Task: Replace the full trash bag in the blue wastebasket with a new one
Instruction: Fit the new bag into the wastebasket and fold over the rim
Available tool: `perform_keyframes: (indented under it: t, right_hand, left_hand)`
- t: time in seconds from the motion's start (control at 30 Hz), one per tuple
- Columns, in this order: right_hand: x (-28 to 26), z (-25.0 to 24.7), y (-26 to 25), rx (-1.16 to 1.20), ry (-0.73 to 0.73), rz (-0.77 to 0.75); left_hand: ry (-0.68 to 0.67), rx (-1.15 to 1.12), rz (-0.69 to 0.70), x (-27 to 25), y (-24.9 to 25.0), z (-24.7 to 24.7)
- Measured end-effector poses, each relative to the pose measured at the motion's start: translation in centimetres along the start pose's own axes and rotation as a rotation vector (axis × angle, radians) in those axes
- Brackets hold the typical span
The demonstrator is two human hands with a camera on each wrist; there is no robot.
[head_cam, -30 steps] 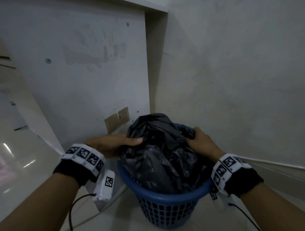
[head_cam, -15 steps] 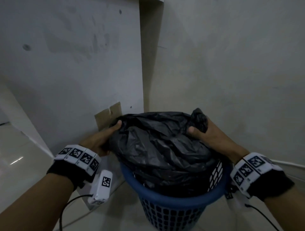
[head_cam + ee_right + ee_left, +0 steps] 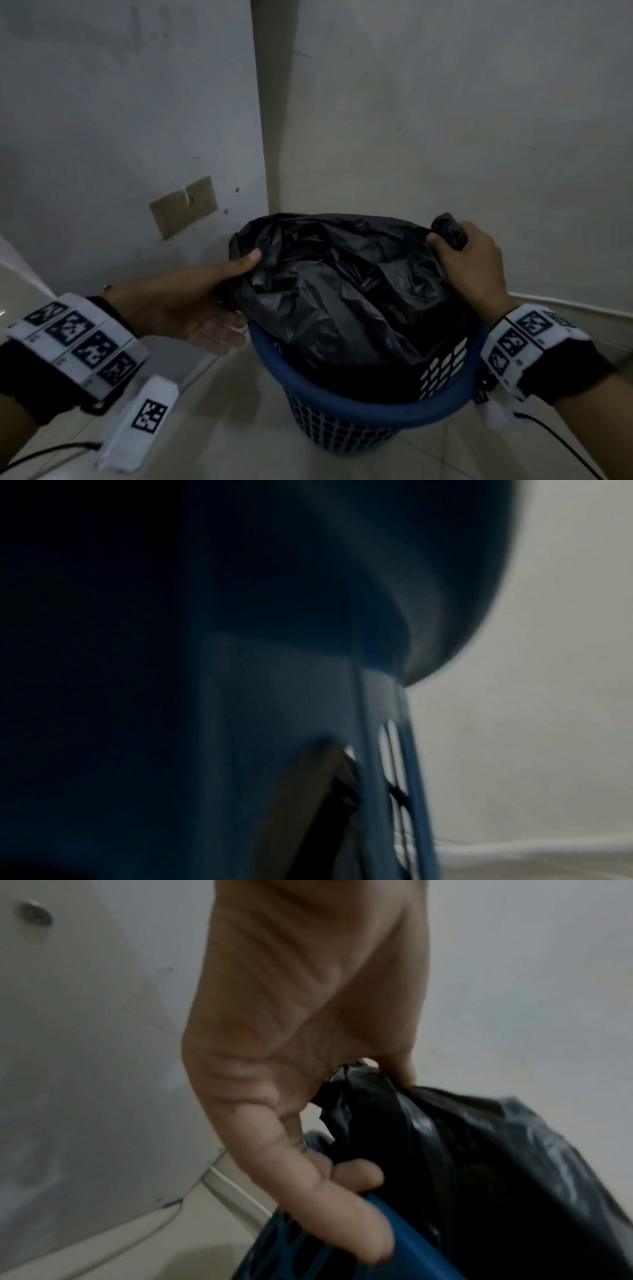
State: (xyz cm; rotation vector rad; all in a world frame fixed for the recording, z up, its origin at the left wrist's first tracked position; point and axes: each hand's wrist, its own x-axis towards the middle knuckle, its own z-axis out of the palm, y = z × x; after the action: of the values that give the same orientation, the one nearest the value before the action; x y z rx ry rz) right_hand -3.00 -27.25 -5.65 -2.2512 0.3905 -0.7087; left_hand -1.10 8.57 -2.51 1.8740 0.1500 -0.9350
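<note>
Blue wastebasket point(image 3: 359, 411) sits on tiled floor point(image 3: 239, 428) in a corner, white wall point(image 3: 445, 137) behind, panel w/ brown tape patch point(image 3: 185, 207) to the left. Black trash bag point(image 3: 342, 291) is in the basket, top edge pulled up above the rim & spread wide between both hands. Bag body bulges well over the rim; right inner wall of basket shows bare lattice.

Left hand point(image 3: 191, 301): thumb pressed down on the bag's left edge, pinching it against the fingers under it. Left wrist cam confirms film caught at the thumb, lower fingers point(image 3: 342, 1204) lying along the blue rim point(image 3: 411, 1240).

Right hand point(image 3: 469, 270): fist closed round a bunched wad of the bag's right edge, wad poking out above the knuckles.

Right wrist cam is dark/blurred, prob. just the basket's outer wall point(image 3: 377, 723); grip not visible there.

Marker bands on both wrists, cables trailing down.
</note>
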Motion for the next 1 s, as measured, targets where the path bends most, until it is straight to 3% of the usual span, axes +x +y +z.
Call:
perform_keyframes:
  t: [0.17, 0.27, 0.47, 0.57, 0.77, 0.87, 1.0]
  right_hand:
    - [0.2, -0.4, 0.7, 0.035, 0.016, 0.090]
    - [0.0, -0.5, 0.4, 0.073, -0.004, 0.111]
    - [-0.3, -0.5, -0.2, 0.103, -0.030, 0.097]
    - [-0.7, -0.1, -0.8, 0.036, -0.062, -0.011]
    - [-2.1, 1.5, -1.6, -0.080, 0.027, -0.231]
    - [-2.3, 1.8, -1.8, 0.022, 0.062, -0.169]
    - [-1.9, 2.0, -2.2, 0.252, 0.034, 0.121]
  left_hand:
    - [-0.195, 0.207, -0.129, -1.0, 0.0, 1.4]
    - [-0.268, 0.200, -0.154, -0.8, -0.3, 2.6]
    - [-0.045, -0.040, -0.002, 1.2, -1.0, 3.9]
    - [-0.001, -0.133, 0.037, 2.0, -0.8, 3.9]
    - [0.211, -0.227, 0.125, 2.9, 0.1, 3.8]
    - [0.341, -0.244, 0.169, 3.6, 0.3, 3.5]
    - [0.478, -0.251, 0.244, 3.8, 0.4, 1.9]
